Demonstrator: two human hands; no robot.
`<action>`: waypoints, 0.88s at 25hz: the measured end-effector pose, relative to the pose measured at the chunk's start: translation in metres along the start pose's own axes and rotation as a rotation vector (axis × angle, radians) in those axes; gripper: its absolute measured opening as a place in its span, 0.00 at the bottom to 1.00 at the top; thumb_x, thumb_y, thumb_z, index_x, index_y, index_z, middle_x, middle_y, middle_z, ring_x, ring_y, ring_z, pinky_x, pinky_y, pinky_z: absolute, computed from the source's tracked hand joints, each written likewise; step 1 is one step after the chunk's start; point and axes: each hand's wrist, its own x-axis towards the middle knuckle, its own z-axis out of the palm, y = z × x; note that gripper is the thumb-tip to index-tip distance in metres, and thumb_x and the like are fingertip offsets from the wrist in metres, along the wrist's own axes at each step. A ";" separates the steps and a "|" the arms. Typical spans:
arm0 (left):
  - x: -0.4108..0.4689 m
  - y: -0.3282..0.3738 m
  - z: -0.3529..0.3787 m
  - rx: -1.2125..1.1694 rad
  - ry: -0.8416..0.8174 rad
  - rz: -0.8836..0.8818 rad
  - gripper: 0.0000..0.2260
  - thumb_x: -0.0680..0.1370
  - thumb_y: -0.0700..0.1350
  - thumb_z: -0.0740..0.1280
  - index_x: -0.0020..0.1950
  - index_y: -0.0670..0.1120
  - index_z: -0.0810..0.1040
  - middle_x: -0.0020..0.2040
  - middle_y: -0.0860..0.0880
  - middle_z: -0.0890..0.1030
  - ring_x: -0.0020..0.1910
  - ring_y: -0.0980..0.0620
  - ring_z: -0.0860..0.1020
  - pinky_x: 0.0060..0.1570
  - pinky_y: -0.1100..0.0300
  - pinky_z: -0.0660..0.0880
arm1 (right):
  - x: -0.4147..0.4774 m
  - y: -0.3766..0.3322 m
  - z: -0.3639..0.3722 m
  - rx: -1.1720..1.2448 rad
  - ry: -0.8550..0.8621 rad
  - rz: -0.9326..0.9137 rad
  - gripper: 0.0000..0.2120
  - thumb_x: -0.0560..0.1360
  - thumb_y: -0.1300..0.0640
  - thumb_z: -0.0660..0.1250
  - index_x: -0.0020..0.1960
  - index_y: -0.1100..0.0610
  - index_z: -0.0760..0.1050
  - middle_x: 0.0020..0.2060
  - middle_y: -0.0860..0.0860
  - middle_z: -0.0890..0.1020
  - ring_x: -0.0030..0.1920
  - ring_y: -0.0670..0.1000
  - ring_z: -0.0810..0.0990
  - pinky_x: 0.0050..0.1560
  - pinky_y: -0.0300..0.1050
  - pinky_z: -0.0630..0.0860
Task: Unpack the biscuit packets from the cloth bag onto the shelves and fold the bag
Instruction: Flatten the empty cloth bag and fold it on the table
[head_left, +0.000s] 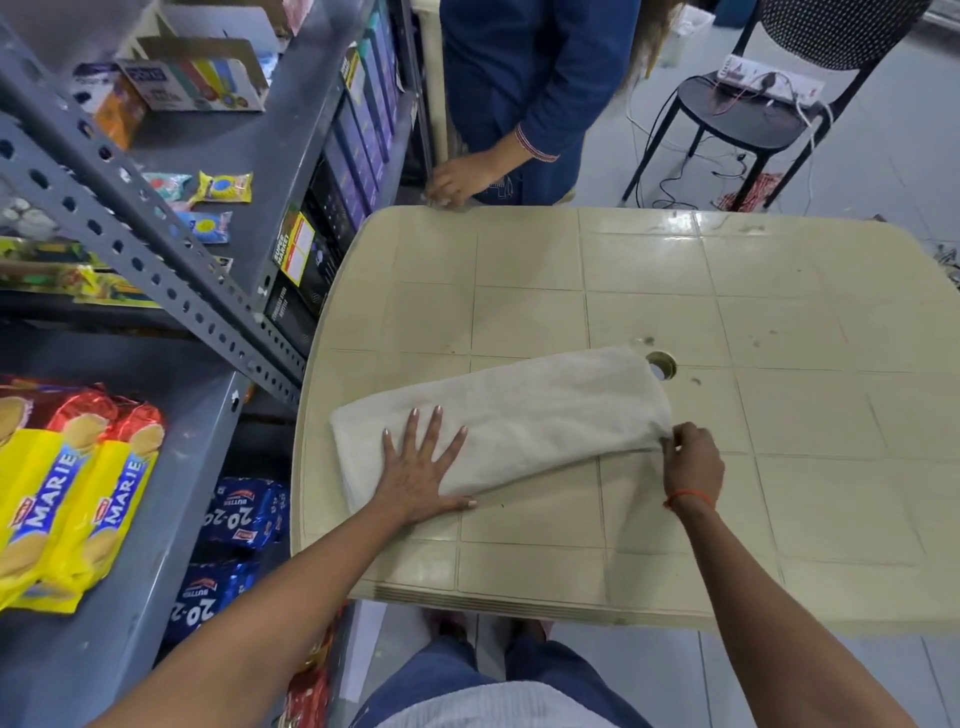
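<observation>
— Orientation of the item?

— The off-white folded cloth bag (498, 421) lies flat on the cream plastic table with moulded square panels (779, 312). Its long axis runs from lower left to upper right, the far end rising toward the round hole in the table top (661, 365).

— Position against the hands?

— The bag's left end sits directly beneath the left hand (420, 467), extending rightward from it. The bag's near right corner meets the right hand (693, 462), so the bag spans the gap between both hands.

— Hand poses?

— Left hand: palm down, fingers spread and straight, pressing flat on the cloth, thumb resting on the table just past the bag's near edge; it grips nothing. Right hand: fingers curled together, pinching the corner of the cloth; a red thread band (688, 498) circles that wrist. Both forearms reach forward from the lower edge.

— Surroundings?

— Left of the left hand stands a grey slotted-steel shelf rack (156, 249). Yellow-and-red Marie biscuit packets (72, 499) lie on its near shelf, blue 20-20 butter biscuit packets (244, 512) below. A second person's hand (457, 179) rests at the table's far edge.
</observation>
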 end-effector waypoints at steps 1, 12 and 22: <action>0.000 0.001 -0.001 0.004 -0.003 -0.001 0.48 0.62 0.80 0.45 0.72 0.60 0.28 0.77 0.45 0.30 0.75 0.38 0.32 0.68 0.29 0.40 | 0.005 0.002 -0.003 0.029 0.026 0.087 0.08 0.76 0.64 0.61 0.53 0.65 0.75 0.53 0.64 0.77 0.51 0.65 0.77 0.46 0.51 0.72; -0.022 -0.008 0.011 0.077 0.126 0.095 0.37 0.73 0.73 0.45 0.78 0.58 0.45 0.79 0.42 0.47 0.77 0.35 0.49 0.69 0.31 0.51 | -0.052 -0.008 0.044 -0.524 -0.293 -0.555 0.34 0.74 0.34 0.33 0.77 0.45 0.40 0.78 0.51 0.40 0.79 0.57 0.42 0.76 0.62 0.46; -0.016 -0.003 -0.011 -0.024 0.217 0.201 0.27 0.77 0.64 0.51 0.71 0.52 0.70 0.78 0.42 0.58 0.77 0.42 0.58 0.74 0.40 0.48 | -0.086 -0.062 0.045 -0.144 -0.029 -0.717 0.08 0.72 0.53 0.67 0.44 0.58 0.78 0.45 0.57 0.81 0.47 0.60 0.81 0.47 0.48 0.77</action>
